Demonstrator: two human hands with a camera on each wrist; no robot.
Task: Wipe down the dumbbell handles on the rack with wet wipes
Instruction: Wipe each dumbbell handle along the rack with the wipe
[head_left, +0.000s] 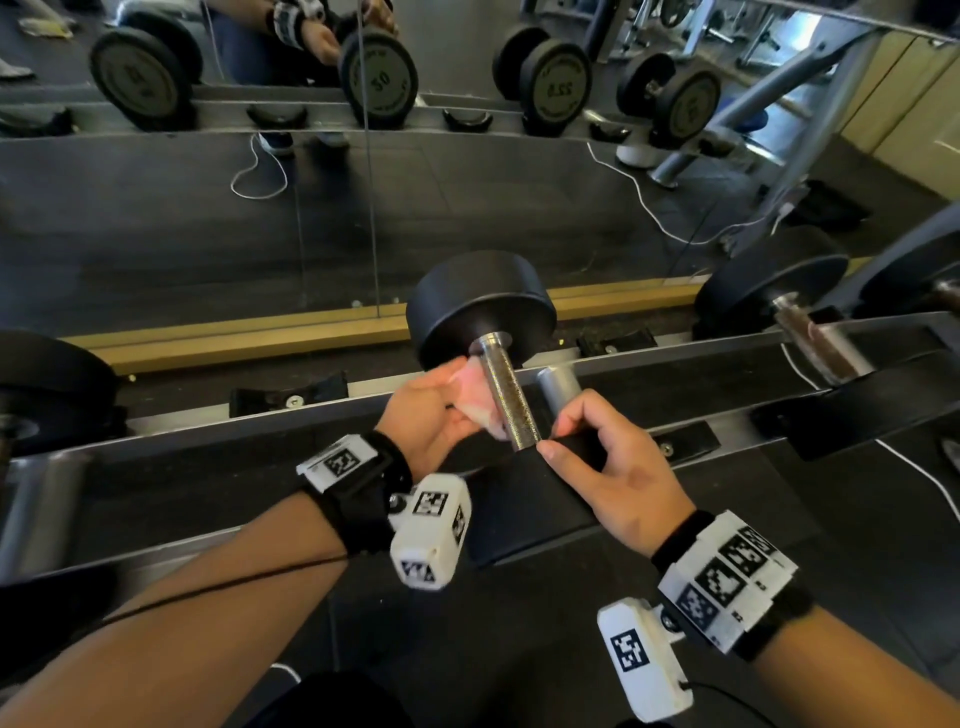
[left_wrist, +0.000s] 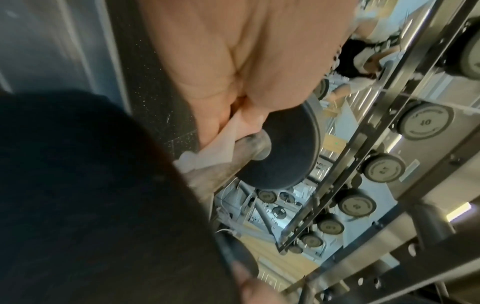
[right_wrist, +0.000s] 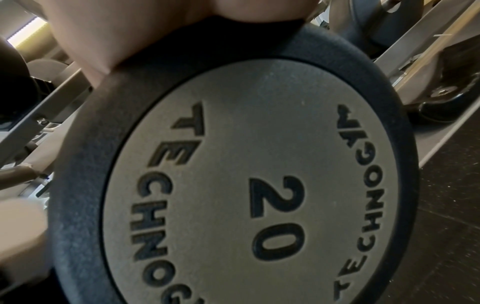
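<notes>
A black dumbbell marked 20 lies across the rack rails in the head view, its far head (head_left: 480, 306) toward the mirror and its near head (head_left: 524, 499) toward me. The knurled steel handle (head_left: 506, 395) shows between my hands. My left hand (head_left: 457, 400) pinches a crumpled white wet wipe (head_left: 483, 402) and holds it against the handle's left side. The left wrist view shows that wipe (left_wrist: 215, 148) pressed on the handle (left_wrist: 249, 144). My right hand (head_left: 558, 439) curls over the rim of the near head, whose grey face (right_wrist: 246, 174) fills the right wrist view.
The steel rack rail (head_left: 208, 431) runs left to right under the dumbbell. Another dumbbell (head_left: 810, 332) rests to the right and a black head (head_left: 47, 389) sits at the left. A mirror (head_left: 208, 218) behind the rack reflects more dumbbells. A white cable (head_left: 935, 483) trails at the right.
</notes>
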